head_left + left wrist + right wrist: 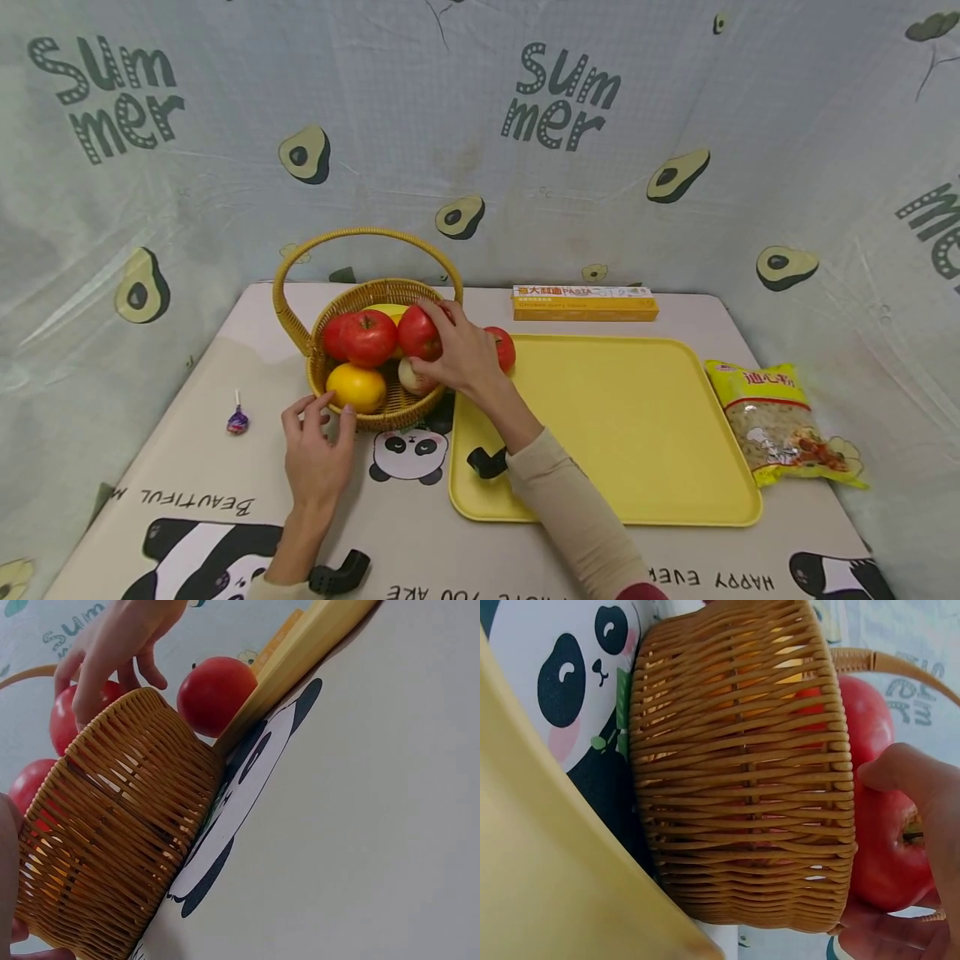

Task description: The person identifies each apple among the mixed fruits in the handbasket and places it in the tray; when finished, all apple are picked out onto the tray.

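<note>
The desk (172, 433) bears everything, under a printed cloth backdrop (375, 142). On it lies the yellow tray (607, 433), flat and wide; its low rim would probably stop round fruit from rolling off. Just left of it stands the wicker basket (742, 772), upright, its handle (367, 232) arching over the far side, which leaves the near side open to reach into. A bag of macaroni (772, 425) lies beside the tray's right edge, and a pasta box (585, 308) lies beyond its far edge, both outside the tray.

The right hand (465, 350) grasps a red apple (420, 333) at the basket's right side, thumb on 1 side and fingers on the other, presumably because so round and smooth a fruit needs support from 2 sides. The left hand (318, 450), fingers relaxed and not clenched, touches the basket's near-left rim, likely to steady it.

Also in the basket are 2 more red fruits (369, 337), an orange fruit (356, 388), something yellow (388, 309) mostly hidden, and a pale onion-like ball (415, 379). Another red fruit (217, 696) sits at the tray's far-left corner; whether on it or against it, I cannot tell. Smallest, a lollipop (237, 421) lies well apart on the left.
</note>
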Motion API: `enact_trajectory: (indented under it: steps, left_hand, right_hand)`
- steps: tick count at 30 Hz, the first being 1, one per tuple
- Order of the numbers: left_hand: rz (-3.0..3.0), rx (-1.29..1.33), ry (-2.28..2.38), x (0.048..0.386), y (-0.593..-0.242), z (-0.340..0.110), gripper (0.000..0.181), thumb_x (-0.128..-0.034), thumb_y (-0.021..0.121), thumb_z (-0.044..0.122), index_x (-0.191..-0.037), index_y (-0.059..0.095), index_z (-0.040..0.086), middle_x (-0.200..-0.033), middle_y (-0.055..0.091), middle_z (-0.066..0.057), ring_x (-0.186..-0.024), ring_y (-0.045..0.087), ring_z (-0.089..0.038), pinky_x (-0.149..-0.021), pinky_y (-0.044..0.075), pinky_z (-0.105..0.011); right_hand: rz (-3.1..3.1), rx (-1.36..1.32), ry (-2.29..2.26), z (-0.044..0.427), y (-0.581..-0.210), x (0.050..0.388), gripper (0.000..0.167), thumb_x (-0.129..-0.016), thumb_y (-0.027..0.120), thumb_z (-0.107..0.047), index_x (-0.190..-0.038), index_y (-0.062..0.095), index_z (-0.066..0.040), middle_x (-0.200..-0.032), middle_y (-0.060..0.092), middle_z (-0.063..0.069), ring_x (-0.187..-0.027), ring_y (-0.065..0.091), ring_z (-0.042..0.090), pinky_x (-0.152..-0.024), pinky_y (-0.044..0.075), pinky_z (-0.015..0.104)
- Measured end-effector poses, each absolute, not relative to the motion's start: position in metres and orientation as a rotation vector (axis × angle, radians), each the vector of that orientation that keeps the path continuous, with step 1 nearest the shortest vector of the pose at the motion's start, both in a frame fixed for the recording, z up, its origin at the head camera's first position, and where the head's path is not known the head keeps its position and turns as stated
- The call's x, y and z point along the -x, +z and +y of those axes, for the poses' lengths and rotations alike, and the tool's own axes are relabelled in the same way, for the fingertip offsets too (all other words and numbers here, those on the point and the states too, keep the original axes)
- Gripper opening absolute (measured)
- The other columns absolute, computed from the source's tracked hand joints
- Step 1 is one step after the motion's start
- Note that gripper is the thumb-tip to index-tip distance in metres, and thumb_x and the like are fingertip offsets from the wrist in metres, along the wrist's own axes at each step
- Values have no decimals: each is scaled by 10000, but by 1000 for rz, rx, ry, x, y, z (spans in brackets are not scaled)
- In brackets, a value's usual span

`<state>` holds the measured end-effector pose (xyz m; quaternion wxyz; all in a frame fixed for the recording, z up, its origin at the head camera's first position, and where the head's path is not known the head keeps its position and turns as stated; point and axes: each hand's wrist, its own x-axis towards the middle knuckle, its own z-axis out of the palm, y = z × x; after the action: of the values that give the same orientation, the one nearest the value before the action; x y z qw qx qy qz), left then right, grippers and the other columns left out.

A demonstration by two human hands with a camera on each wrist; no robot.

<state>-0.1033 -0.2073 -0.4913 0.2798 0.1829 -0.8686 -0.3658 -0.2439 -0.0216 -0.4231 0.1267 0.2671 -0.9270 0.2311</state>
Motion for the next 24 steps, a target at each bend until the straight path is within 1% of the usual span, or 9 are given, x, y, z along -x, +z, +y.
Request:
enact_trajectory:
  steps: [3, 5, 11, 17, 24]
  left_hand:
    - [-2324, -478, -994, 103, -491, -208, 393, -978, 590, 288, -1275, 611, 31, -1357, 453, -173, -1015, 585, -290, -797, 487, -383]
    - [-2322, -474, -998, 103, -491, -208, 396, -979, 587, 289, -1276, 610, 28, -1358, 452, -174, -1016, 587, -296, -798, 489, -400]
    - [-2335, -491, -989, 103, -491, -207, 400, -980, 588, 304, -1283, 611, 43, -1362, 456, -161, -1022, 590, -280, -794, 469, -339]
    - [-2345, -502, -988, 103, -490, -208, 408, -980, 583, 307, -1288, 606, 40, -1365, 449, -166, -1028, 584, -282, -805, 482, -351]
    - [-2354, -513, -986, 102, -488, -206, 414, -983, 577, 320, -1291, 604, 44, -1370, 446, -162, -1038, 581, -275, -818, 483, -352]
  right_hand:
    - [-2678, -783, 707, -20, -423, 241, 817, -777, 729, -518, -1497, 389, -333, -1402, 501, 48, -941, 667, 239, -793, 584, 434]
    - [-2669, -789, 737, -19, -423, 239, 812, -771, 726, -519, -1490, 404, -321, -1382, 509, 54, -932, 664, 237, -799, 583, 438]
    - [-2675, -799, 922, -14, -420, 232, 804, -767, 723, -495, -1483, 408, -308, -1375, 472, 98, -1027, 643, 275, -867, 572, 472]
    - [-2652, -812, 1128, -6, -418, 225, 812, -751, 761, -414, -1473, 408, -294, -1389, 409, 119, -1147, 592, 315, -912, 570, 476]
    - [-2618, -846, 1172, 2, -421, 220, 829, -746, 771, -381, -1479, 392, -299, -1433, 386, 101, -1222, 541, 301, -927, 565, 471]
